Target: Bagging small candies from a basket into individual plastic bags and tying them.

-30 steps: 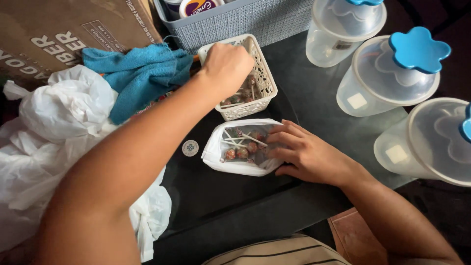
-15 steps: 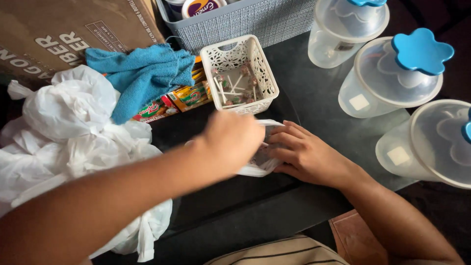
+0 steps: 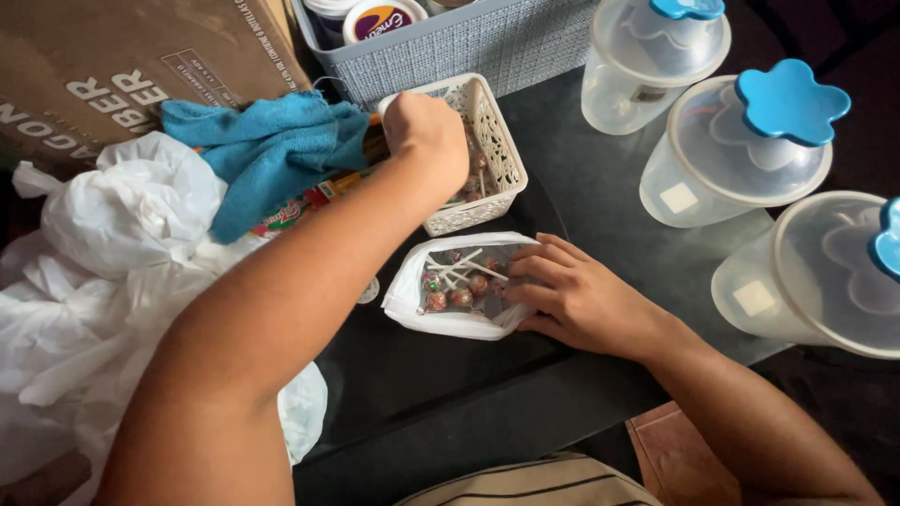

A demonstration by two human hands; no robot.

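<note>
I see the left hand (image 3: 427, 131) curled into a loose fist over the small white lattice basket (image 3: 494, 141), knuckles up; fingertips are hidden inside it, so I can't tell whether it grips anything. Basket sits on the dark counter (image 3: 600, 201), holding a few lollipops (image 3: 473, 173) with white sticks. Right hand (image 3: 572, 295) lies flat-ish just below, fingers spread narrow and pressing the right edge of an open white plastic bag (image 3: 441, 309), holding its mouth open. More lollipops (image 3: 450, 286) inside the bag, round wrapped heads, sticks crossing. Bag is just beside the basket's near edge, nearly touching. Left of the basket: crumpled blue cloth (image 3: 267, 150) lying over colourful packets, then a heap of white plastic bags (image 3: 103, 281) and a brown cardboard box (image 3: 112, 66) behind. Grey woven basket (image 3: 487, 42) at top with tubs inside. Three clear plastic jars with blue flower-shaped lid knobs (image 3: 741, 141) stand at right, well apart from both hands.
</note>
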